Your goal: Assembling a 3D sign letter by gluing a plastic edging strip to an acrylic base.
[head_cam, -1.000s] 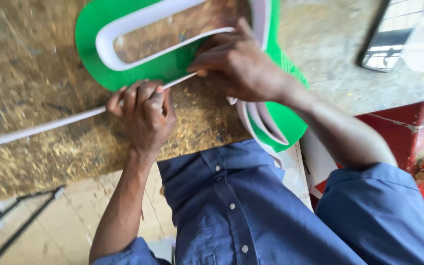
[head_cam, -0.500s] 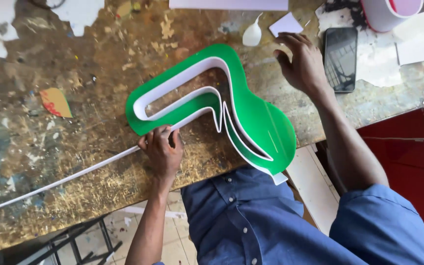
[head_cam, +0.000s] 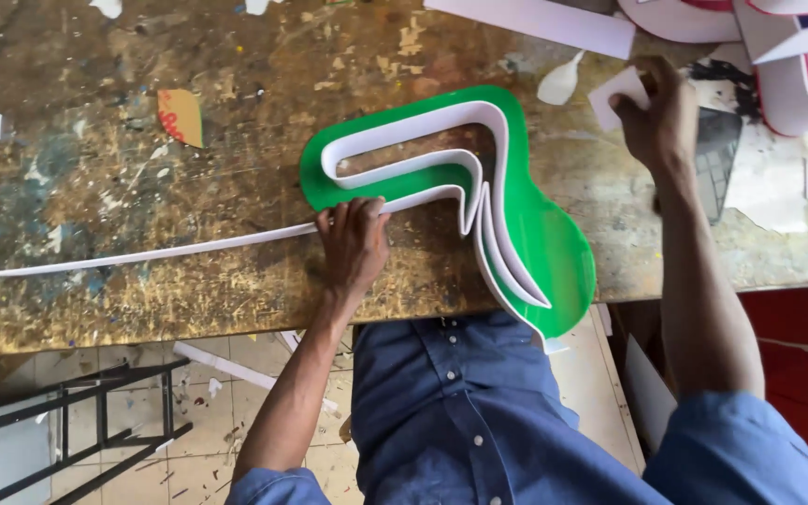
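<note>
Under the left hand a long white strip lies flat on the worn wooden table, running well out to that hand's left and, past its fingertips, up onto the green shape. The hand lies palm down with its fingers bent over the strip, pressing it to the table at the green shape's near edge. Just beyond these fingers the strip stands on edge and winds over the green shape in a tall white wall, with a loop at the far end and narrow folds toward the right. The green shape is glossy, rounded at its ends, and its lower lobe hangs over the table edge above the blue shirt.

Farther right, well apart from the left hand, the right hand reaches across the table with its fingers closed on a small white card. A dark phone lies just beside that hand, partly hidden by the wrist. A white scrap sits between the card and the green shape. Pink and white pieces crowd the far right corner. Left of the left hand, an orange scrap lies on the stained wood.
</note>
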